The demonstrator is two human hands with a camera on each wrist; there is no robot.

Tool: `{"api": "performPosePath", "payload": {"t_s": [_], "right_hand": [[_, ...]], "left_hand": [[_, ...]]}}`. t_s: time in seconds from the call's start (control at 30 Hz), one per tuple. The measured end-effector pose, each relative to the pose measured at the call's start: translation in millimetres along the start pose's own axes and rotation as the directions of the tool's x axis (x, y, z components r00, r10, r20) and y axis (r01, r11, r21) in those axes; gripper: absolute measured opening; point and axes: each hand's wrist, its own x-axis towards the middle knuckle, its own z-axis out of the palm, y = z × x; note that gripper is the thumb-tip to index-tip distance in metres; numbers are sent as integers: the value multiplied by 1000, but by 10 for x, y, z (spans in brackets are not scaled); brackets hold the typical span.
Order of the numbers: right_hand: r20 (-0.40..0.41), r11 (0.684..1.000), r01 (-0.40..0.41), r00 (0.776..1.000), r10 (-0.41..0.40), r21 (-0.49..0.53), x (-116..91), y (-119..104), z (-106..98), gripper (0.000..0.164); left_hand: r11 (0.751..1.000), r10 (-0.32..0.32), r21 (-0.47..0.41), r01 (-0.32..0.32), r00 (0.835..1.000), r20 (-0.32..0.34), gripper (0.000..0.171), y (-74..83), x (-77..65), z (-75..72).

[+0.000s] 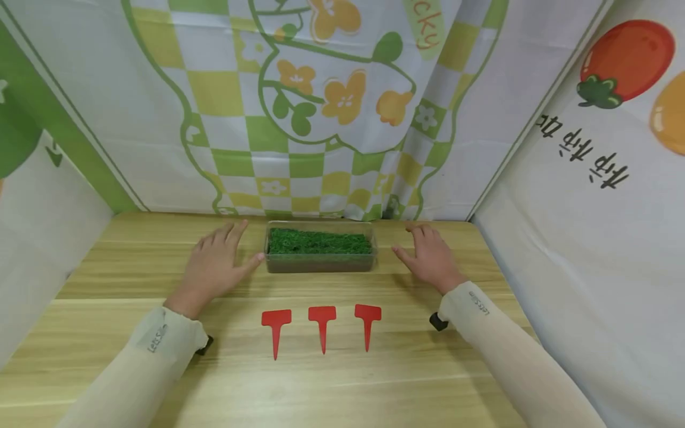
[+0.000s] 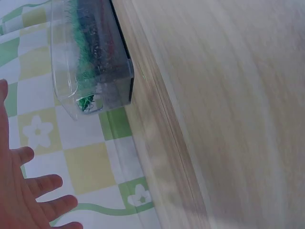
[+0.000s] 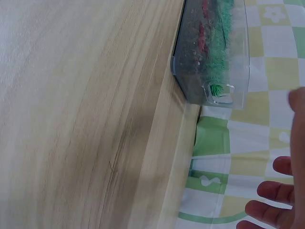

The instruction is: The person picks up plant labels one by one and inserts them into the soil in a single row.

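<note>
Behind everything hangs the checked cloth (image 1: 342,160), filling the upper middle of the head view, and below it your wooden worktop (image 1: 321,392) spreads across the lower part. The clear box (image 1: 320,263) sits upright near the worktop's far edge, at the middle of the frame, with a bed of green grass (image 1: 320,242) inside. Because it stands so near that edge and the cloth, a hard push toward the top of the frame could run it into the cloth or tip it off the back. Your left hand (image 1: 214,264), left of the box, has its fingers spread and holds nothing; its thumb lies just beside the box's left end, so a careless sweep to the right could knock the box askew. Your right hand (image 1: 430,255), right of the box and a little apart from it, is also empty, fingers loosely parted. Smallest are three red tags, in a row at lower centre, stems toward the bottom of the frame: the left tag (image 1: 275,326), the middle tag (image 1: 323,326) and the right tag (image 1: 367,324). They lie flat and look thin, so a fingertip pressing from above may skate them along instead of lifting them, and a trailing sleeve (image 1: 497,333) could scatter the row.
</note>
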Motion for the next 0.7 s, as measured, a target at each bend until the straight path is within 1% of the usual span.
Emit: {"api": "performPosePath", "payload": {"t_s": [0.1, 0.17, 0.27, 0.33, 0.4, 0.43, 0.53, 0.6, 0.63, 0.7], "right_hand": [[6, 999, -13, 1000, 13, 33, -4, -21, -11, 83], [9, 999, -16, 1000, 16, 37, -8, -29, -9, 85], [2, 999, -8, 1000, 8, 45, -14, -38, 0, 85], [-5, 999, 2, 1000, -1, 51, -16, -47, 9, 81], [-8, 998, 9, 1000, -9, 60, -10, -59, 20, 73], [-4, 998, 14, 1000, -14, 65, -4, -68, 23, 70], [7, 996, 29, 1000, -29, 84, 25, -106, 37, 59], [8, 994, 41, 999, -42, 100, 48, -135, 45, 55], [11, 994, 46, 999, -47, 104, 58, -147, 49, 55], [11, 992, 52, 998, -54, 111, 70, -165, 65, 54]], "left_hand": [[999, 11, -51, -10, 1000, 15, 89, 23, 4, -1], [996, 11, -89, -9, 1000, 21, 87, 31, 5, -4], [989, 14, -145, -12, 1000, 10, 83, 46, 3, -12], [980, 16, -196, -18, 1000, -9, 80, 52, -2, -10], [964, 7, -264, -14, 1000, -28, 75, 61, -11, -5], [952, -3, -306, -9, 999, -39, 73, 63, -16, -1], [903, -50, -430, 5, 994, -95, 64, 76, -33, 8], [877, -74, -480, 3, 989, -130, 58, 87, -32, 5], [869, -80, -494, -2, 986, -146, 56, 94, -29, 4], [863, -86, -505, -5, 984, -156, 55, 107, -27, 0]]}}
